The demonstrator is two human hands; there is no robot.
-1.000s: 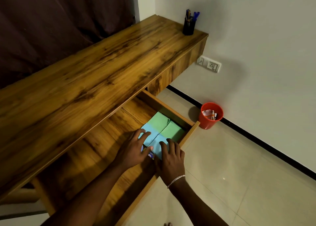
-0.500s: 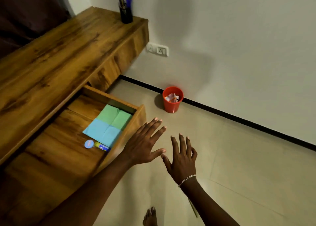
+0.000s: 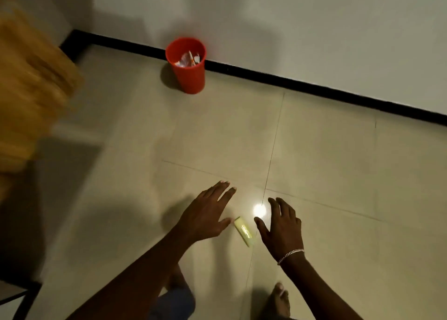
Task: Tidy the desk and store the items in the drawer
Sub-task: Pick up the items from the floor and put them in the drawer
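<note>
A small, pale yellow-green item point(image 3: 244, 231) is seen lying on the tiled floor point(image 3: 326, 174), in the gap between the two hands. Its upper end is just beside the thumb of the left hand point(image 3: 205, 215), and its lower end is near the heel of the right hand point(image 3: 281, 225). Whether it is touched by either hand cannot be told.

Both hands are held palm down with fingers straight and spread, and nothing is held in either. A thin silver bracelet point(image 3: 290, 255) is worn on the right wrist.

A bright spot of reflected light point(image 3: 258, 209) is seen on the tile just left of the right hand's fingers. A bare foot point(image 3: 278, 300) is visible below the right wrist.

Well beyond the left hand's fingertips, a red bin point(image 3: 191, 80) with scraps inside is set against the black skirting point(image 3: 314, 88) at the foot of the wall. Far to the left of the left hand, a blurred wooden surface point(image 3: 31, 89) is seen.
</note>
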